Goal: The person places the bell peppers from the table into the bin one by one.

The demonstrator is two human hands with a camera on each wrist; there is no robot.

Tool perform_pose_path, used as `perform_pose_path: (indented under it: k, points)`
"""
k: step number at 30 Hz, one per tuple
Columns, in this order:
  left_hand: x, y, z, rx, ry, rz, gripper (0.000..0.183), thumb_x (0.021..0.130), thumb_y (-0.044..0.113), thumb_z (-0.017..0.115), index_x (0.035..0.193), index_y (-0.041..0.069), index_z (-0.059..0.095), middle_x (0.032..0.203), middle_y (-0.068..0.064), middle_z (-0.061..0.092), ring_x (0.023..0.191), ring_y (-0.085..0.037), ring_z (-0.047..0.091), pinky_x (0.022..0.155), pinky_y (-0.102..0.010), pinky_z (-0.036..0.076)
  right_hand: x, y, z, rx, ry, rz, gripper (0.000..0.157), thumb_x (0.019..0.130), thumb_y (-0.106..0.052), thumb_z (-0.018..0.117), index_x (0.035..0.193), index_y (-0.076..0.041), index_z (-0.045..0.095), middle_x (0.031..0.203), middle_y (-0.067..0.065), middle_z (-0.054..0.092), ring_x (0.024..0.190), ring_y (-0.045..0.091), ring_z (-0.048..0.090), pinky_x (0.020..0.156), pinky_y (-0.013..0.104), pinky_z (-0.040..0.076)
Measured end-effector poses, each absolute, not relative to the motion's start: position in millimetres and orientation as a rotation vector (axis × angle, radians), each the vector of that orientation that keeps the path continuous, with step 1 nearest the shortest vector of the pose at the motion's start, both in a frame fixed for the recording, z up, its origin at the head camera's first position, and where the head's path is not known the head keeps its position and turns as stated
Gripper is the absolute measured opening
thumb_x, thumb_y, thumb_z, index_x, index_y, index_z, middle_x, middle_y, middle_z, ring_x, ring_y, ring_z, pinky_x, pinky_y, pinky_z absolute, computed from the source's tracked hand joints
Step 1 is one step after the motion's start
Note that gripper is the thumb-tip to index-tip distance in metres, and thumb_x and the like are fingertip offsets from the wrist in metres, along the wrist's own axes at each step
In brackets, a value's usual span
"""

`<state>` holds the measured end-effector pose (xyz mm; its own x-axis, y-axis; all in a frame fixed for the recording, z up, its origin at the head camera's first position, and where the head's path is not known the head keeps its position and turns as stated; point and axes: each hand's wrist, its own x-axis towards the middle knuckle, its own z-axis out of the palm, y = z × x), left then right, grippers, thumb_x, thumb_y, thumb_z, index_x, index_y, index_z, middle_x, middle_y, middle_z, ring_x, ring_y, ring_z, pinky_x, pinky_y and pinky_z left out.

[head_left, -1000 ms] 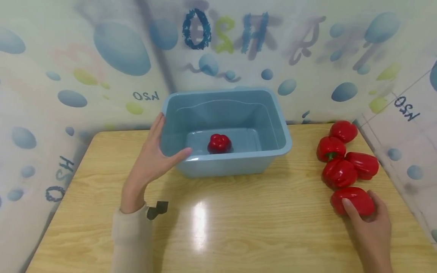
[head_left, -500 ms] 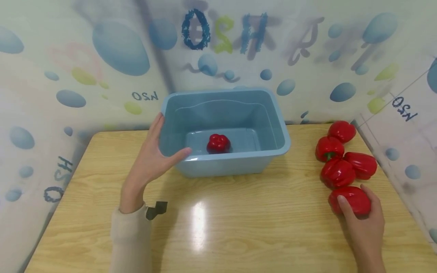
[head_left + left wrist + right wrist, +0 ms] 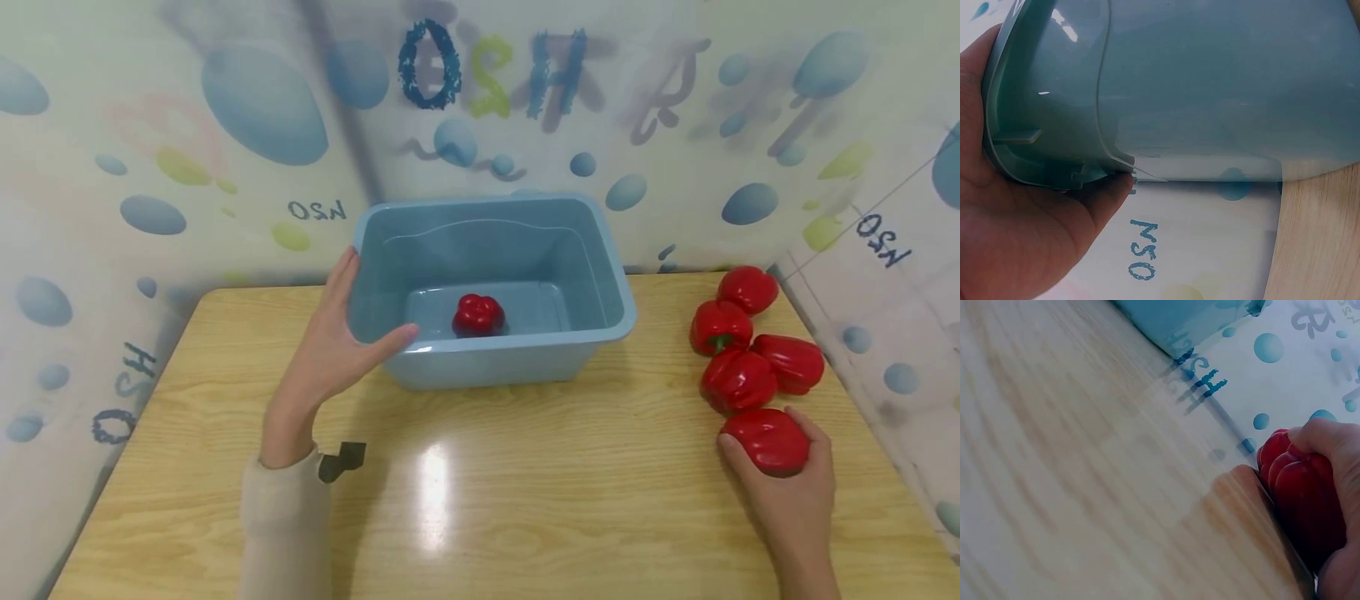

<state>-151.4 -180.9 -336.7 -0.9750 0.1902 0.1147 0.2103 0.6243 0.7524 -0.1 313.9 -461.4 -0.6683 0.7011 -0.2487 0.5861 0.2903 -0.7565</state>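
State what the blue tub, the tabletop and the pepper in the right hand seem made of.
Blue tub: probably plastic, glossy, its shape smoothly moulded. Tabletop: wood or wood-look laminate, shiny; grain and a reflection show. Pepper: smooth, glossy red surface with highlights; real or plastic, unclear.

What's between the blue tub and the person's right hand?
Just bare wooden tabletop between the tub and right hand, seen in the head view.

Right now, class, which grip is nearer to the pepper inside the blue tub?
Left: the left grip touches the blue tub, left of that pepper; the right grip holds another pepper, farther away, to the right.
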Motion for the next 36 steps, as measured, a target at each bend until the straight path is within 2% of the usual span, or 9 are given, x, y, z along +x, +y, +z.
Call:
perform_pose_path:
  k: [8, 14, 17, 19, 22, 25, 31, 36]
  points:
    - [-151.4, -181.3, -336.5, -0.335, -2.84, -1.278, 0.112, 0.082, 0.053, 0.078, 0.162, 0.036, 0.0, 0.17, 0.017, -0.002, 0.16, -0.023, 0.009, 0.119, -0.072, 0.023, -0.1, 310.9, -455.2, -1.236, -2.33, 1.354, 0.09, 0.088, -0.04, 0.076, 0.154, -0.048, 0.015, 0.168, -0.005, 0.02, 0.155, 0.026, 0.019, 0.116, 0.063, 0.039]
    - [-151.4, -179.6, -336.2, -0.331, -2.83, -1.282, 0.112, 0.082, 0.053, 0.078, 0.161, 0.037, 0.001, 0.17, 0.018, -0.002, 0.16, -0.02, 0.008, 0.12, -0.07, 0.022, -1.0, 311.1, -444.8, -1.215, -2.324, 1.341, 0.091, 0.09, -0.038, 0.074, 0.154, -0.05, 0.011, 0.169, -0.009, 0.015, 0.157, 0.022, 0.014, 0.117, 0.061, 0.038]
    - [-152.4, -176.8, -336.5, -0.363, -2.781, -1.312, 0.112, 0.081, 0.049, 0.081, 0.161, 0.041, 0.003, 0.17, 0.019, 0.002, 0.159, -0.018, 0.012, 0.119, -0.071, 0.025, -2.7, 310.7, -439.5, -1.139, -2.29, 1.332, 0.088, 0.091, -0.032, 0.074, 0.154, -0.048, 0.015, 0.167, -0.013, 0.019, 0.155, 0.015, 0.018, 0.12, 0.051, 0.039]
    - [-152.9, -174.3, -336.9, -0.385, -2.746, -1.328, 0.112, 0.08, 0.048, 0.082, 0.16, 0.044, 0.004, 0.169, 0.021, 0.004, 0.158, -0.017, 0.015, 0.117, -0.071, 0.028, -5.5, 310.3, -436.1, -1.042, -2.261, 1.325, 0.084, 0.091, -0.028, 0.074, 0.154, -0.044, 0.021, 0.163, -0.014, 0.026, 0.151, 0.011, 0.024, 0.118, 0.038, 0.043]
    - [-153.2, -171.5, -337.8, -0.398, -2.724, -1.336, 0.111, 0.08, 0.048, 0.082, 0.159, 0.046, 0.004, 0.169, 0.022, 0.006, 0.157, -0.016, 0.017, 0.116, -0.072, 0.03, -11.0, 309.5, -431.7, -0.878, -2.236, 1.311, 0.081, 0.089, -0.021, 0.075, 0.153, -0.037, 0.028, 0.157, -0.016, 0.034, 0.143, 0.007, 0.031, 0.103, 0.016, 0.047]
    - [-151.9, -171.0, -338.3, -0.378, -2.736, -1.317, 0.111, 0.08, 0.05, 0.081, 0.16, 0.044, 0.004, 0.169, 0.022, 0.004, 0.158, -0.018, 0.015, 0.116, -0.073, 0.029, -18.1, 308.3, -427.7, -0.716, -2.215, 1.339, 0.08, 0.087, -0.013, 0.076, 0.152, -0.03, 0.032, 0.153, -0.012, 0.038, 0.138, 0.007, 0.034, 0.087, 0.005, 0.046]
    - [-151.3, -172.2, -336.9, -0.356, -2.75, -1.299, 0.111, 0.081, 0.051, 0.08, 0.161, 0.043, 0.004, 0.169, 0.022, 0.004, 0.158, -0.02, 0.016, 0.115, -0.073, 0.029, -31.9, 301.6, -417.5, -0.45, -2.266, 1.333, 0.084, 0.081, -0.002, 0.078, 0.151, -0.023, 0.036, 0.152, -0.007, 0.041, 0.135, 0.008, 0.036, 0.084, 0.0, 0.042]
    - [-152.0, -171.7, -337.8, -0.328, -2.792, -1.295, 0.112, 0.081, 0.054, 0.079, 0.161, 0.041, 0.002, 0.169, 0.02, 0.0, 0.159, -0.022, 0.013, 0.117, -0.073, 0.026, -44.2, 294.1, -406.7, -0.374, -2.275, 1.339, 0.085, 0.08, -0.003, 0.079, 0.15, -0.026, 0.039, 0.148, -0.012, 0.044, 0.134, 0.007, 0.037, 0.084, 0.002, 0.043]
